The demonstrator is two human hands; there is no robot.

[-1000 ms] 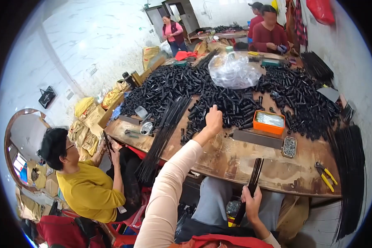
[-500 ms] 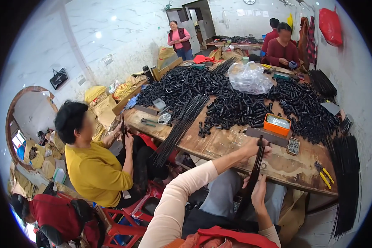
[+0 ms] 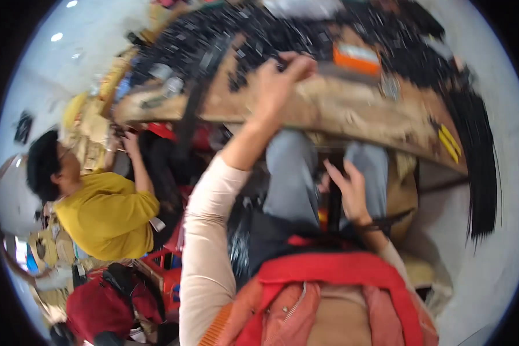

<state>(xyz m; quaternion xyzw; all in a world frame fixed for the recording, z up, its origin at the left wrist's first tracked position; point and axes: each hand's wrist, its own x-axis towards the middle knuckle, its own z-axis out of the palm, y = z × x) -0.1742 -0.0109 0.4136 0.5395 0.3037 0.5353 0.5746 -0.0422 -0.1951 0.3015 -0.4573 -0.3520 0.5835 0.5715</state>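
My left hand (image 3: 285, 75) is over the table's near part, beside the pile of small black tubular parts (image 3: 236, 43). Its fingers are curled together, and a dark bit shows between them, too blurred to name. Low over my lap, my right hand (image 3: 350, 187) has thumb and fingers stretched apart, with nothing visible in its grasp. Thin black rods (image 3: 389, 221) cross at my right wrist and stick out to the right; how they are supported is hidden. My knees in grey trousers (image 3: 291, 173) are under the table edge.
The wooden table (image 3: 352, 104) carries an orange box (image 3: 356, 57), a small metal tin (image 3: 390, 86) and yellow-handled pliers (image 3: 448, 143). Long black rods (image 3: 478, 155) hang off its right end; another bundle (image 3: 193, 109) overhangs the near edge. A person in yellow (image 3: 106, 210) sits at left.
My view has tipped downward. The upright black bundle between my hands is gone from there; my left hand has moved left toward the pile, and my right hand has opened.
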